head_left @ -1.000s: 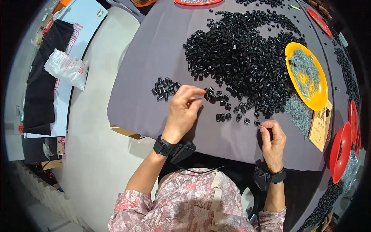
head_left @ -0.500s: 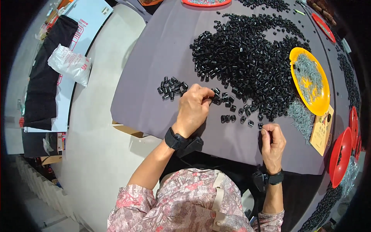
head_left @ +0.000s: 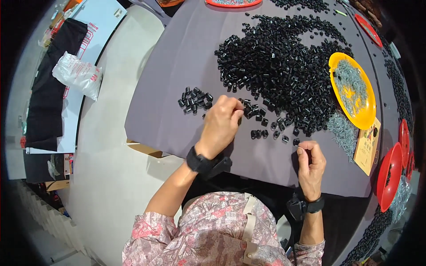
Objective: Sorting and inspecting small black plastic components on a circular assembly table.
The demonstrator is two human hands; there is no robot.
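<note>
A big heap of small black plastic cylinders [head_left: 275, 62] covers the middle of the grey table. My left hand [head_left: 219, 122] is over its near left edge, fingers curled in a pinch beside a few loose cylinders [head_left: 253, 111]; its fingertips are partly hidden. To its left lies a small separate cluster of cylinders [head_left: 194, 100]. Closer to the table's front edge, my right hand [head_left: 312, 164] has its thumb and forefinger pressed together, just beside a single black cylinder [head_left: 296, 142]. Whatever sits between those fingertips is too small to make out.
A yellow plate [head_left: 370, 113] of thin grey metal pieces stands right of the heap, with more metal pieces [head_left: 341, 131] spilled beside it. Near them lie a tan printed card [head_left: 366, 148] and a red bowl [head_left: 388, 179]. A white plastic bag [head_left: 80, 73] rests at far left.
The whole view has shifted slightly. Both hands keep nearly the same pose and place, the left fingers turning a little among the loose cylinders.
</note>
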